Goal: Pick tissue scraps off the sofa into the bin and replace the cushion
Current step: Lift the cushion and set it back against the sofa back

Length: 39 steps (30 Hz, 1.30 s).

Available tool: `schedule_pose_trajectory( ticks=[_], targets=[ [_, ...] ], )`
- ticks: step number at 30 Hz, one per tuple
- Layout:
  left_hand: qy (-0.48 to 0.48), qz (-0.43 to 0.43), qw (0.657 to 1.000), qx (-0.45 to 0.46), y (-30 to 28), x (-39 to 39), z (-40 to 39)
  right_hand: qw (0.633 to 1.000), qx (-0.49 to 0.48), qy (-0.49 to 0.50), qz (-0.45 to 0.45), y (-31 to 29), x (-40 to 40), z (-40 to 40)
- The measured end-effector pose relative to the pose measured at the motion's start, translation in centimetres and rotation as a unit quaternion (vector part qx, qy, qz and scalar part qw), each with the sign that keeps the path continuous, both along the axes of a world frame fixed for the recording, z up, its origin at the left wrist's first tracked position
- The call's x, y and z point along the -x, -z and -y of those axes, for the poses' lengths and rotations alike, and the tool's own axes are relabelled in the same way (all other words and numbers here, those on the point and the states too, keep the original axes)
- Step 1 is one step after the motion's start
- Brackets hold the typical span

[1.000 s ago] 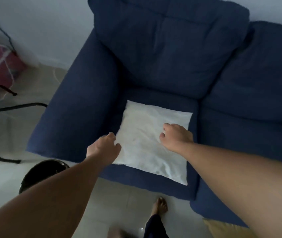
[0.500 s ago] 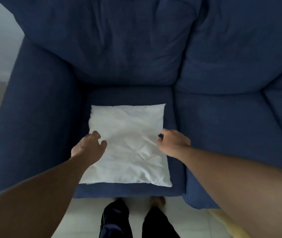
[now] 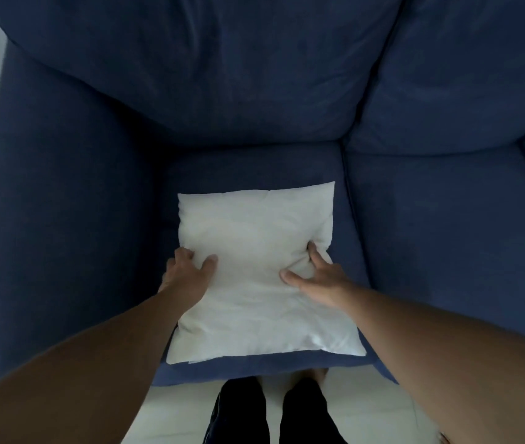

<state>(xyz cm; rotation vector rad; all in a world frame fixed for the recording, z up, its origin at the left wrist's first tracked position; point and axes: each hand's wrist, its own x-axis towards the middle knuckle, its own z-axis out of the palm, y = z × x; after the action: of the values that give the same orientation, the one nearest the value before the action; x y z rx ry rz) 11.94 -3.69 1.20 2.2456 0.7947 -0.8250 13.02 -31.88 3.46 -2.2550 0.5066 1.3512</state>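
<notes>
A white cushion [image 3: 254, 251] lies flat on the left seat of the dark blue sofa [image 3: 431, 251]. My left hand [image 3: 187, 274] grips the cushion's left edge, thumb on top and fingers curled around the side. On the right edge, my right hand [image 3: 318, 280] pinches the fabric, which bunches between thumb and fingers. No tissue scraps and no bin are in view.
The sofa's wide left armrest [image 3: 62, 219] stands beside the cushion, with big back cushions [image 3: 206, 75] behind it. My legs in dark trousers [image 3: 270, 411] stand on pale floor tiles [image 3: 383, 411] at the seat's front edge.
The view has swung right and moved closer, so the bin and floor clutter at the left have left the frame. Both hands have closed onto the cushion's side edges.
</notes>
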Motion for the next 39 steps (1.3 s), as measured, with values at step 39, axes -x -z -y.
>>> schedule_pose_trajectory(
  ticks=[39],
  targets=[
    [-0.285, 0.008, 0.864, 0.415, -16.0, -15.7, -10.2, 0.845, -0.276, 0.394, 0.234, -13.6, -16.5, 3.5]
  ],
)
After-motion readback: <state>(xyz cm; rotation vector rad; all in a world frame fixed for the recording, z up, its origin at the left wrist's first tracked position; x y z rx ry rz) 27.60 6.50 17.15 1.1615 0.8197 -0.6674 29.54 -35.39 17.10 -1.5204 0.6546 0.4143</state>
